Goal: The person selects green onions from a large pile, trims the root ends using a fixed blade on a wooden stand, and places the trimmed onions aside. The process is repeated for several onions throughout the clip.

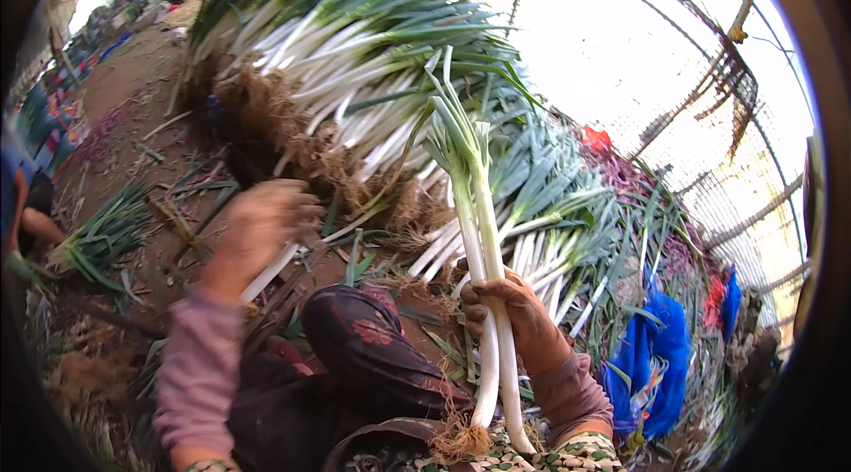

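Ground: brown dirt (120,113), with bits of leaf scattered on it.
Wall: a bright sheet (612,38) with poles, at the top right.
Big pile: lots of leeks (381,38) in a heap ahead, green tops pointing away, hairy roots nearer the person.
Right hand (514,312): its fingers wrap around two long leeks (489,228) at their white parts.
Two long leeks: nearly upright in front of the body, leafy ends up, brown roots (461,441) down by the lap.
Left hand (264,228): blurry, well to the left of the two leeks; I cannot tell if its fingers are apart or holding something.
White stalk (270,275): just beside the left hand.
Knee (355,326): dark pants with red flowers, between the arms.
Blue plastic (665,357): crumpled, past the right arm.
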